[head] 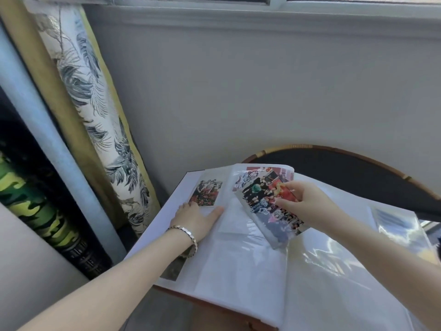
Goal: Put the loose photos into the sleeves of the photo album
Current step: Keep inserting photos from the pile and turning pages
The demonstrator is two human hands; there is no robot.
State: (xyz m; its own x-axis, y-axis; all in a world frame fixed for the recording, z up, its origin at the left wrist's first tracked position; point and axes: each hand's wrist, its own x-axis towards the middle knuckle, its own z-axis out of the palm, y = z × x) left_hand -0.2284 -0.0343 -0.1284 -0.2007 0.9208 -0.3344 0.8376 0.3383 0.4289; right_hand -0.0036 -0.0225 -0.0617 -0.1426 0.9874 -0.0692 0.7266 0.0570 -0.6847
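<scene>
The photo album [241, 266] lies open in front of me, its white pages covered with glossy clear sleeves. My left hand [196, 217] rests flat on the left page, just below a small group photo [206, 192] that sits in a sleeve. My right hand [304, 203] pinches a large colourful group photo [267, 206] by its right edge, holding it tilted over the middle of the album. Behind it another photo [276, 170] with a red top shows at the album's far edge.
A round dark table with a rattan rim [353, 155] carries the album. A leaf-patterned curtain [95, 99] hangs at the left against the grey wall. A dark photo [175, 267] lies under my left wrist. Shiny sleeves [393, 223] reflect light at the right.
</scene>
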